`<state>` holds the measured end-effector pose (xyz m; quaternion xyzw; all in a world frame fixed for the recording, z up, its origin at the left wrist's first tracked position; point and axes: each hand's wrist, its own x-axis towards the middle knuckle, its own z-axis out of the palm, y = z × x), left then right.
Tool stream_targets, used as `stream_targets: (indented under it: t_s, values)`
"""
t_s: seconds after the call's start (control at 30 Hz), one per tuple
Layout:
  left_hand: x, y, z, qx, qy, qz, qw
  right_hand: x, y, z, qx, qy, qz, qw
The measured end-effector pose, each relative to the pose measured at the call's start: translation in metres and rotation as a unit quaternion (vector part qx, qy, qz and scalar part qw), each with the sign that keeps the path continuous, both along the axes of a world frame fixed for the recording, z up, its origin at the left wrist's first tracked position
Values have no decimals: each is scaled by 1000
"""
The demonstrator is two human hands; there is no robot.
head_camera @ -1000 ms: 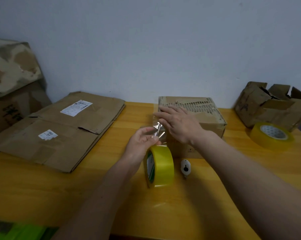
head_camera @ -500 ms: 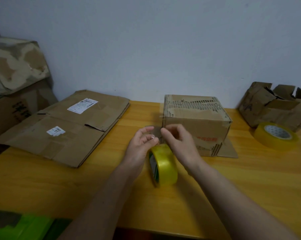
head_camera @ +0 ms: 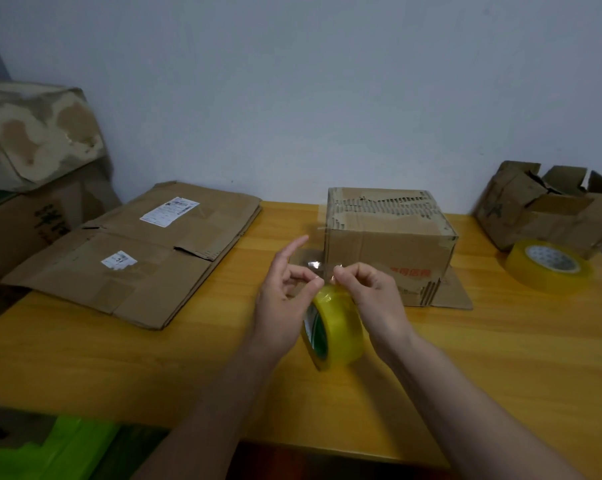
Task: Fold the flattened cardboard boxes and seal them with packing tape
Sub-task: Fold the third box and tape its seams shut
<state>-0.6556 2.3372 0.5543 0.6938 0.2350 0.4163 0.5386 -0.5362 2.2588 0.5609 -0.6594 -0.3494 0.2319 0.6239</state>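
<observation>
Both hands meet at centre frame over the upright yellow tape roll [head_camera: 337, 327] on the worktop [head_camera: 126, 362]. Left hand [head_camera: 285, 299] has its grip pinched on the clear tape strip [head_camera: 315, 264], index finger now pointing up (it was curled half a second ago); right hand [head_camera: 372, 292] pinches the strip's other edge as before. Beyond, the folded box [head_camera: 389, 244] stands unmoved; flattened cardboard [head_camera: 136, 251] lies middle left.
</observation>
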Motion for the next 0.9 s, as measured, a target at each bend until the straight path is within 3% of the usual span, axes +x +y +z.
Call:
stream_targets:
  t_s: [0.2, 0.43, 0.67, 0.73, 0.83, 0.9]
  values:
    - [-1, -9, 5, 38, 28, -12, 999, 0, -7, -3, 27, -43, -4, 999]
    - [3, -8, 9, -6, 59, 37, 998, 2, -18, 0, 20, -102, 15, 994]
    - [5, -7, 8, 40, 151, 135, 978, 2, -21, 4, -11, -161, 9, 987]
    - [7, -8, 8, -24, 134, 117, 984, 2, -23, 2, -31, -167, 22, 985]
    - [12, -8, 9, -229, 32, 49, 972, -6, -24, -4, -78, -166, 56, 981]
    - [15, -6, 9, -286, 4, 54, 957, -9, -23, -7, -97, -98, 48, 989]
